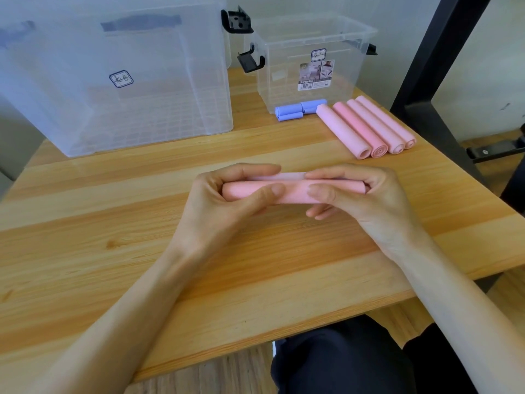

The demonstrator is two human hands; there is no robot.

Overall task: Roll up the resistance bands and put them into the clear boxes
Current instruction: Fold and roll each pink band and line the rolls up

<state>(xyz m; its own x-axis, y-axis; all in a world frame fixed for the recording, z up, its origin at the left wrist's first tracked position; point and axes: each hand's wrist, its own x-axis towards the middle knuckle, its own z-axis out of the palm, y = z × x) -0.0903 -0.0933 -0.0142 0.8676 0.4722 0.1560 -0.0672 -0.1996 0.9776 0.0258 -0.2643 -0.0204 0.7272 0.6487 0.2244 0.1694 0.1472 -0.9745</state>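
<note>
A pink resistance band (294,190), rolled into a tube, lies crosswise at the middle of the wooden table (113,223). My left hand (224,200) grips its left half with thumb in front and fingers behind. My right hand (360,197) grips its right half the same way. Several finished pink rolls (366,127) lie side by side at the right. Small blue rolls (298,109) lie in front of the small clear box (312,64). The large clear box (113,78) stands at the back left.
Both boxes stand without lids, black latches (237,22) hanging on their sides. A black metal frame post (434,61) rises at the table's right rear. The table's near edge is by my dark-clothed lap (341,362).
</note>
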